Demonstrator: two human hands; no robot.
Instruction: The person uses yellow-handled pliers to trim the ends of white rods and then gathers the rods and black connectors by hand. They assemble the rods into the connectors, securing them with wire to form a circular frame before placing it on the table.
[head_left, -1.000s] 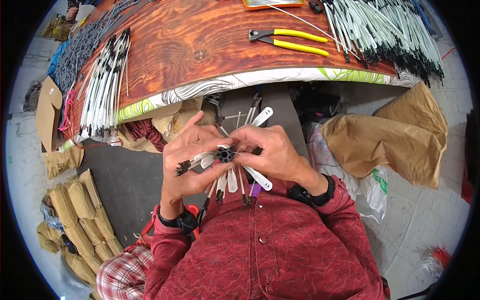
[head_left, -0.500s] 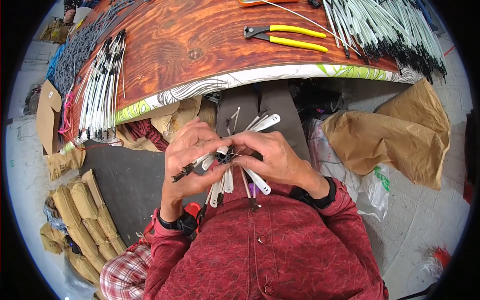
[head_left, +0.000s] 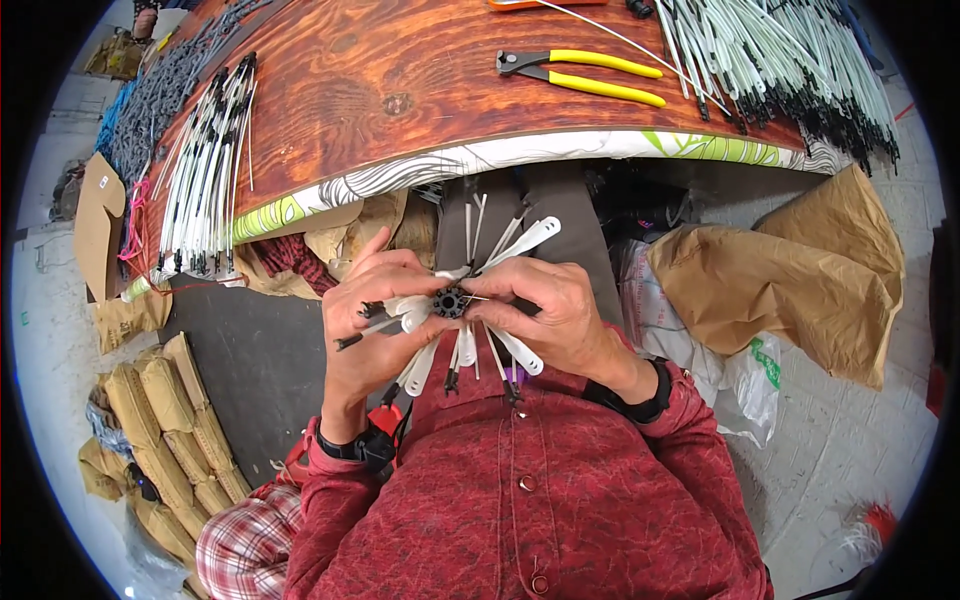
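Close in front of my chest, my left hand (head_left: pixel 375 312) and my right hand (head_left: pixel 548 305) pinch a round black notched hub (head_left: pixel 450 302) from either side. White flat ribs (head_left: pixel 521 352) and thin rods with black end pieces (head_left: pixel 387 390) fan out from it in all directions. Some of them pass between or under my fingers. A fine wire (head_left: pixel 480 297) shows at the hub's right side, by my right fingertips. My left index finger and thumb lie along the hub's left edge. Whether the wire sits in the hub I cannot tell.
On the wooden table (head_left: pixel 330 110) ahead lie yellow-handled end cutters (head_left: pixel 600 60), a small rib bundle (head_left: pixel 205 170) at left and a large pile of ribs (head_left: pixel 780 70) at right. A brown paper bag (head_left: pixel 790 275) stands right of me; long brown packages (head_left: pixel 165 420) lie lower left.
The hub has tilted so that its notched round face shows more fully, and the ribs around it have shifted. My left fingers have spread a little. Both hands stay on it.
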